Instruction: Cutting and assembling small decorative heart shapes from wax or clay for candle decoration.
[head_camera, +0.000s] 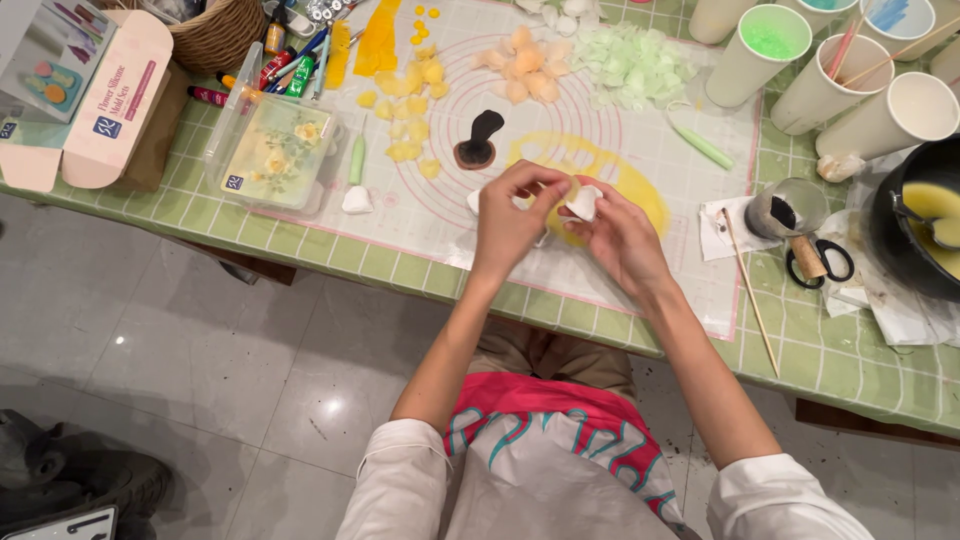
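Green checked cloth covers the surface (300, 245); above its white mat (440, 215), my left hand (508, 222) and right hand (620, 238) each keep a closed grip on a small white mold (583, 203).

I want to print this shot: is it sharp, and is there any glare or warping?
Head view: even indoor light, the hands and the small white piece they pinch are fairly sharp; a bright glare spot sits on the floor tiles; the table edge bows slightly, a wide-lens warp; shadows are soft.
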